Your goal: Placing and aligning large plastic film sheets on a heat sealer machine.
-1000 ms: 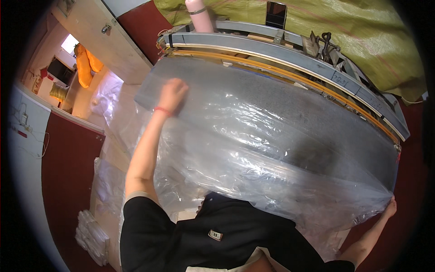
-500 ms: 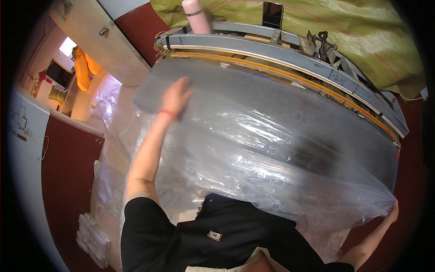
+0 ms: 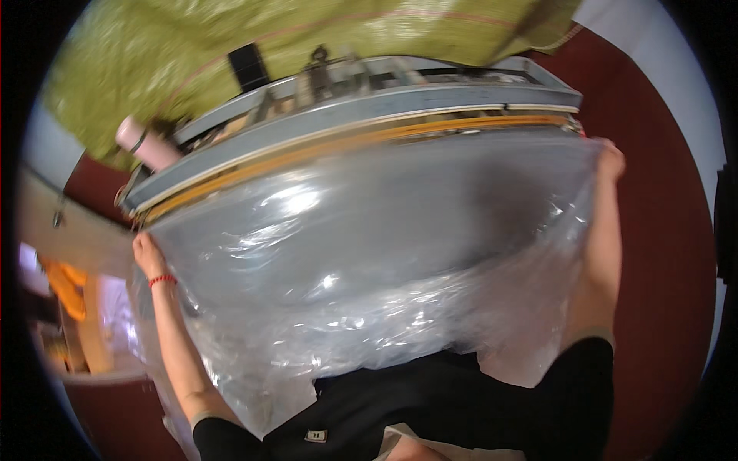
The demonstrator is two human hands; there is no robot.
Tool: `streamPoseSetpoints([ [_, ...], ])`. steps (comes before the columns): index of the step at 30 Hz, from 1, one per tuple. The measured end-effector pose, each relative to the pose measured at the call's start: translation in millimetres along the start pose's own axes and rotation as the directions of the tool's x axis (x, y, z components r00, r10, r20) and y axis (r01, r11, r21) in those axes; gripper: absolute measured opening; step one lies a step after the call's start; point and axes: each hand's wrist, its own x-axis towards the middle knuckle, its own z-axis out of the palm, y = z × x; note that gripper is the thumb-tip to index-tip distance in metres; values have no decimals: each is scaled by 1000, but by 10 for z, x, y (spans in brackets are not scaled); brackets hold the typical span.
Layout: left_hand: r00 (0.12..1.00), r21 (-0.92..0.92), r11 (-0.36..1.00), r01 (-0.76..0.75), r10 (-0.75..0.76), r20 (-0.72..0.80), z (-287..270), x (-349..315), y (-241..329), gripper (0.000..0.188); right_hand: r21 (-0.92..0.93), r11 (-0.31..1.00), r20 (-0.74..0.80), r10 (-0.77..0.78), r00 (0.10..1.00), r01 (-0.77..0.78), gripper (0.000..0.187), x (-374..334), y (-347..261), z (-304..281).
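A wide sheet of clear plastic film [image 3: 369, 269] is stretched between my hands over a grey worktop that shows through it. My left hand [image 3: 147, 255], with a red bead bracelet at the wrist, grips the film's far left corner. At the far right corner my right hand [image 3: 611, 160] is closed on the film's edge. The film's far edge lies along a long machine with a grey metal beam [image 3: 369, 106] and an orange strip [image 3: 369, 140]. The nearer part of the film hangs in wrinkles toward my body.
A pink bottle [image 3: 150, 144] stands at the beam's left end. Behind the machine hangs a yellow-green woven sheet [image 3: 369, 31], with a small black panel [image 3: 248, 67] before it. To the right is a dark red wall [image 3: 661, 230]. An orange item [image 3: 68, 288] shows through a doorway at left.
The view has swung right. My left hand has moved from over the film to its far left corner and closed on it. My right hand has carried its corner forward to the machine.
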Motion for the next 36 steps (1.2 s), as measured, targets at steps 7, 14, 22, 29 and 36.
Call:
streamPoseSetpoints([
  [7,997,-88,993,-75,77,20,45,948,-1425,17,379,923,-186,2,983,70,21,-77,-15,1169],
  [14,1000,-19,1000,-14,13,-21,334,966,-1207,21,535,843,-76,104,992,-47,21,-12,-192,1256],
  [22,997,-182,980,75,-70,36,74,1103,-1319,18,646,719,150,212,966,-259,13,52,-184,1256],
  [29,981,-358,914,191,-171,89,403,808,-1004,10,662,715,106,209,972,-226,18,-83,-260,938],
  [36,955,-140,984,110,-66,289,-50,590,-698,9,436,900,180,-71,981,-14,28,-254,-452,341],
])
